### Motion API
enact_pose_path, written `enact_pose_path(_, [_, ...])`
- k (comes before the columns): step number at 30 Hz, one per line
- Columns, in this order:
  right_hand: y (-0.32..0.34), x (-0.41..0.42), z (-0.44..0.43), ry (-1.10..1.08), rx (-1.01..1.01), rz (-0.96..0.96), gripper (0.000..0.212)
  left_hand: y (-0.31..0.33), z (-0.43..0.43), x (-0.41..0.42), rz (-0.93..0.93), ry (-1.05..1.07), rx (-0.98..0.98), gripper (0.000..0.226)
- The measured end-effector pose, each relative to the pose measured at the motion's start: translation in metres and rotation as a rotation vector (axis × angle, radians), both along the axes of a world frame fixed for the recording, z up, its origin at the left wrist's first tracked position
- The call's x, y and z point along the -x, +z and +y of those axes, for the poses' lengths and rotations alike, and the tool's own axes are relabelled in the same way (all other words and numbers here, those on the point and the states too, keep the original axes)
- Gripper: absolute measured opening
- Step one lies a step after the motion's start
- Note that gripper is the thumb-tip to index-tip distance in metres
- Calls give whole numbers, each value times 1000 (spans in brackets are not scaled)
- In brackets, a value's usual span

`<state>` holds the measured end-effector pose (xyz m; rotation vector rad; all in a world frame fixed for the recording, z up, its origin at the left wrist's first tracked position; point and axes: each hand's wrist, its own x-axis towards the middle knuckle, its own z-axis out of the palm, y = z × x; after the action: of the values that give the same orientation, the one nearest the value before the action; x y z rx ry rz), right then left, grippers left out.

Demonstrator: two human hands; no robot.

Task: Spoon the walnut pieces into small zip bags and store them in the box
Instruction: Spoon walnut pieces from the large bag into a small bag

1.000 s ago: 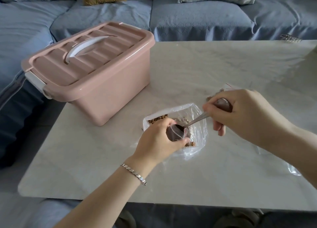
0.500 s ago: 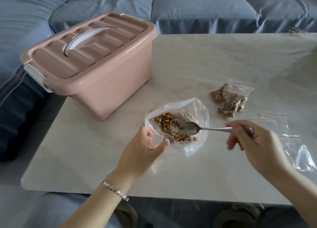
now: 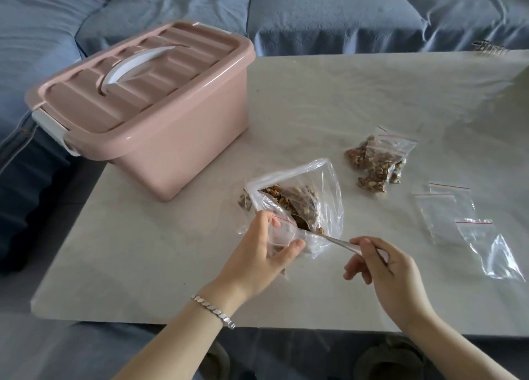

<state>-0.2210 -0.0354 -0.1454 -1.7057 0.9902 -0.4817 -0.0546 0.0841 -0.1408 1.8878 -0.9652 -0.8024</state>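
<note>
A large clear bag (image 3: 323,185) of walnut pieces (image 3: 297,202) lies mid-table with its mouth facing me. My left hand (image 3: 257,253) holds a small zip bag (image 3: 282,233) open between thumb and fingers, just in front of the large bag. My right hand (image 3: 383,271) pinches the handle of a metal spoon (image 3: 337,241); the spoon's bowl is inside the large bag among the walnuts. Filled small zip bags (image 3: 378,159) lie to the right. The pink lidded box (image 3: 148,107) stands shut at the back left.
Several empty small zip bags (image 3: 463,216) lie at the right of the pale table (image 3: 315,93). A blue sofa (image 3: 315,16) runs behind and to the left. The table's front edge is just under my wrists.
My right hand has drawn back from over the small bag and lowered; the spoon now dips into the large walnut bag. My left hand tilted the small bag's mouth open toward it.
</note>
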Motion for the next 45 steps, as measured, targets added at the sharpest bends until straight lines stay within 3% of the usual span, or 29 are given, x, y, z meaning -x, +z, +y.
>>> enact_pose_path(7, [10, -15, -4, -206, -481, -131, 24, 6, 12, -7, -118, 6, -59, 41])
enact_pose_path(14, [22, -15, -17, -214, -525, -158, 25, 25, 37, -27, -238, 127, -179, 55])
enact_pose_path(17, [32, -14, -25, -195, -458, -155, 25, 43, 34, -26, -298, 182, -130, 41])
enact_pose_path(22, [62, -17, -46, -194, -355, -187, 28, 59, 6, -22, -405, 172, -77, 43])
enact_pose_path(28, [99, -22, -70, -160, -238, -185, 32, 31, -22, -19, -361, 117, -187, 39])
enact_pose_path(34, [106, -37, -73, -18, -134, -37, 34, 20, -25, -17, -354, 139, -180, 46])
enact_pose_path(38, [114, -52, -55, 139, 101, 15, 36, 22, -24, -15, -428, 138, -155, 48])
enact_pose_path(42, [127, -53, -29, 344, 520, 74, 32, 21, -19, -15, -402, 160, -119, 42])
enact_pose_path(45, [136, -45, -22, 355, 640, 16, 32, 16, -10, -17, -377, 190, -81, 38])
